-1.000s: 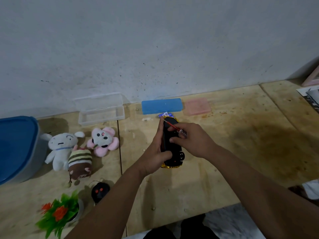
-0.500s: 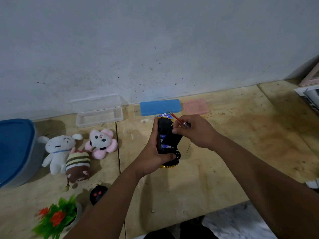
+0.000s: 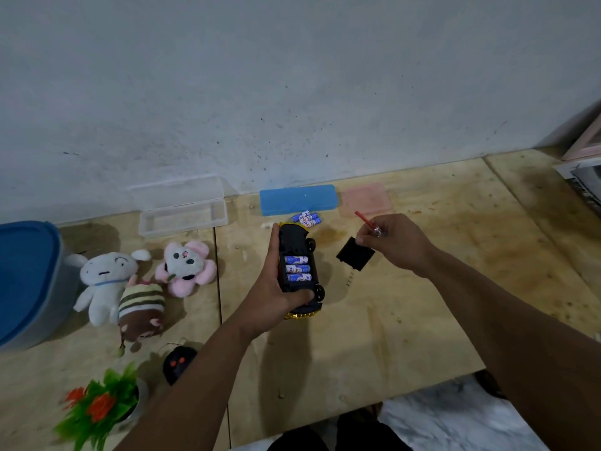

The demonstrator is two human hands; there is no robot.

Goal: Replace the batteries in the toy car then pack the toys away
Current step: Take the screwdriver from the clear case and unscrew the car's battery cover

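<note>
Head view: left hand (image 3: 273, 297) grips toy car (image 3: 297, 271) belly-up, mid-table. Battery bay open, three batteries (image 3: 297, 268) seated inside. Right hand (image 3: 395, 244), right of car, pinches black cover (image 3: 355, 253) plus red screwdriver (image 3: 367, 222). Loose batteries (image 3: 307, 219) lie just beyond car, near blue case (image 3: 297, 200).

Judgement: cover off; swap undone or half done, cannot tell which set is new. Cover refit, packing plush toys (image 3: 136, 288) at left, remain.
</note>
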